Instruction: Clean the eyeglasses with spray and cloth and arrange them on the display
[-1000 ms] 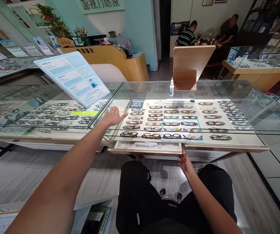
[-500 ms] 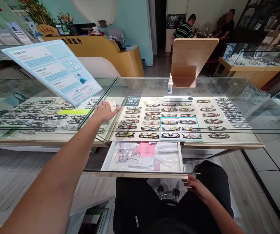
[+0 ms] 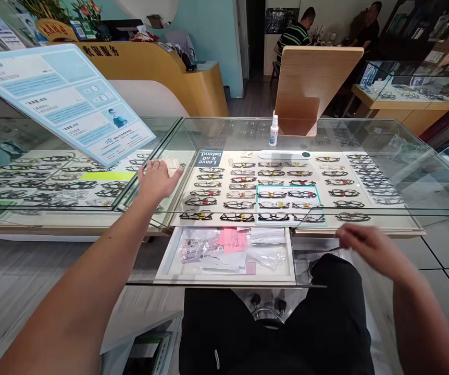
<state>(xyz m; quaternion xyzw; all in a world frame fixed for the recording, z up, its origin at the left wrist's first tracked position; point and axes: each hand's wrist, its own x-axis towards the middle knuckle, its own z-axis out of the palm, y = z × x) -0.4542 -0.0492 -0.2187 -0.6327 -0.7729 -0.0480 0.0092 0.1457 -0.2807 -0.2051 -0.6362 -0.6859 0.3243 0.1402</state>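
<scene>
Glass display worktop [image 3: 365,136] over rows of eyeglass frames, small white spray bottle [image 3: 274,130] standing at its far edge, wooden stand [image 3: 310,86] just behind the bottle, tilted blue information board [image 3: 62,99] at left, pale cloth [image 3: 171,165] lying on the glass, open drawer [image 3: 226,276] below holding pink slips [image 3: 233,239] and plastic bags.

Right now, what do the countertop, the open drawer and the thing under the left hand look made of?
Countertop: clear glass, glossy; frames show through it.
Drawer: looks like white-painted wood or laminate, matte.
Thing under the left hand: a pale cloth, soft and crumpled; fabric type unclear.
</scene>
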